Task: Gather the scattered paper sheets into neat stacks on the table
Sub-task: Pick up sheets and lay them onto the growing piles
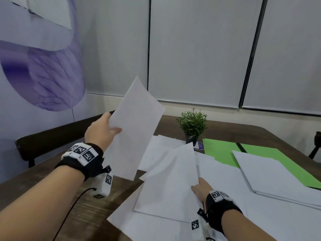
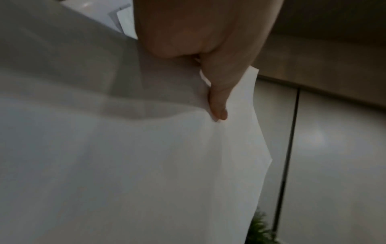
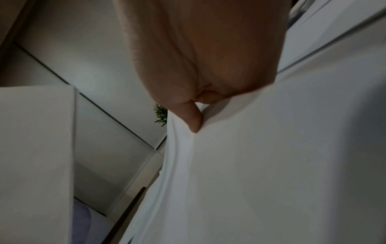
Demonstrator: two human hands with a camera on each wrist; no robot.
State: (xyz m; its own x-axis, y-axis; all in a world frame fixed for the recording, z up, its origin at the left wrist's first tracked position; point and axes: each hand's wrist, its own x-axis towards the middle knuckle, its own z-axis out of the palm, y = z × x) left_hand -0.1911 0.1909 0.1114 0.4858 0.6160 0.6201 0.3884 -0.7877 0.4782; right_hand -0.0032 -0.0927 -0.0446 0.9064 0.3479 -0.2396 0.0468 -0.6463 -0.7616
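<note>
The left hand (image 1: 100,129) is pinching one sheet (image 1: 133,129), the right hand (image 1: 199,187) is pinching a few sheets (image 1: 170,180), and many loose papers (image 1: 224,180) are waiting on the tabletop (image 1: 97,204).

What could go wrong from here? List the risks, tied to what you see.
1. The left hand pinches its sheet only at one edge, high in the air; it could slip or crease.
2. The right hand grips its sheets by one edge, and they already buckle at the thumb, so they may fan apart.
3. Swinging either load could brush the plant or scatter the loose papers beneath.
</note>
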